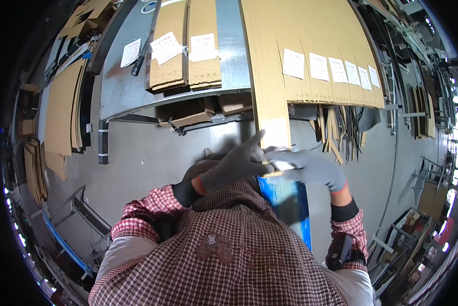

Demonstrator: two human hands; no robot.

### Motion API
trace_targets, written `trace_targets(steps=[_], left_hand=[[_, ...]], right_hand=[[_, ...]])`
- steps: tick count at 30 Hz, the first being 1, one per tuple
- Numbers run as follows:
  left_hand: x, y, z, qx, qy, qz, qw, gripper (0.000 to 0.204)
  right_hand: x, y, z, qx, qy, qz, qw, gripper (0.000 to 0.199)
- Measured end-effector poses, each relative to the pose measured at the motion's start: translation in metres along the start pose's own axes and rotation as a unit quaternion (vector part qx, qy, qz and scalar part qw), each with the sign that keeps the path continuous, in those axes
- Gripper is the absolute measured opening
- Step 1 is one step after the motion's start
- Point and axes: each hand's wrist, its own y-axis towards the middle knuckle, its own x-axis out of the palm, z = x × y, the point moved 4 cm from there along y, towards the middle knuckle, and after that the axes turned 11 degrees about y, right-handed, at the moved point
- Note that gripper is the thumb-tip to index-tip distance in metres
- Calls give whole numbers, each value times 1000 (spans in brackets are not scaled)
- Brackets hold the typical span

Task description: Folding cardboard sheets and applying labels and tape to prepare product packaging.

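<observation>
My left hand (235,164), in a dark grey glove, is at the near end of a long cardboard strip (271,104). Its fingers are apart, one pointing up along the strip's left edge. From the other side my right hand (313,167), in a lighter grey glove, reaches over the same end, its fingers smeared by motion. A small white patch shows between the hands; I cannot make out whether it is held. A bright white paper label (275,131) lies on the strip just beyond my fingers. Under the hands runs a worn blue surface (285,201).
On the right, wide cardboard sheets (326,35) carry a row of white labels (318,67). Two labelled cardboard stacks (168,61) lie on the metal table (119,89), beside a black tool (137,66). Cardboard offcuts (333,135) hang below the sheets. More cardboard (63,109) leans at left.
</observation>
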Motion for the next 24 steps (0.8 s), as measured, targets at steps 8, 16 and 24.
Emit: trace_targets(steps=[8,16,24], left_hand=[[-22,12,-32,-28,-57,66,996,27],[82,130,-254,335,249,-64,906,12],[50,114,-217,-55,-90,-171,980,22]], right_hand=[[-67,4,44,85,59,46,994,24],[-35,61,256,53,27,164,985,25],[5,29,106,190,-48,505,841,80]])
